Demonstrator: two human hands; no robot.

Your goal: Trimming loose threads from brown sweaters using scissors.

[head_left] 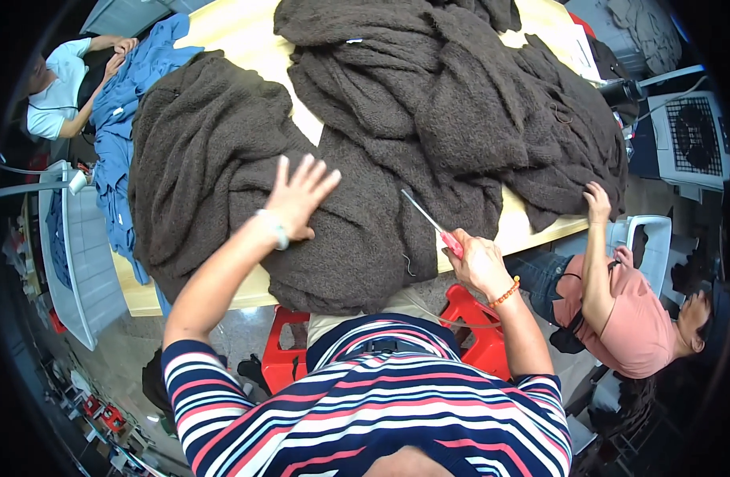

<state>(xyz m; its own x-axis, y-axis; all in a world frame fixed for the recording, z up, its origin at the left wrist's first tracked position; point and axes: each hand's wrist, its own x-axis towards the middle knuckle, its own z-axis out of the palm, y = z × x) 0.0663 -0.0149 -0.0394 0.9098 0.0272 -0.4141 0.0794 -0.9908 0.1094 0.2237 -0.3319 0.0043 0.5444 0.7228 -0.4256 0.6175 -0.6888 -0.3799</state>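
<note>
My left hand (298, 197) lies with fingers spread on a dark brown fleecy fabric (357, 215), which drapes over the table's front edge toward my lap. In my right hand (483, 269) is a red-handled tool (430, 219) with a long thin metal shaft. Its tip points up and left over the fabric; whether it touches the cloth, I cannot tell. A loose light thread (409, 265) lies on the fabric near the front edge, left of my right hand.
More dark brown fabric (476, 95) is heaped across the pale wooden table (532, 230). At the far left a person (59, 99) handles blue garments (114, 151). To the right another person (619, 310) touches the brown heap. Red stools (281, 350) and plastic bins (75, 254) stand around.
</note>
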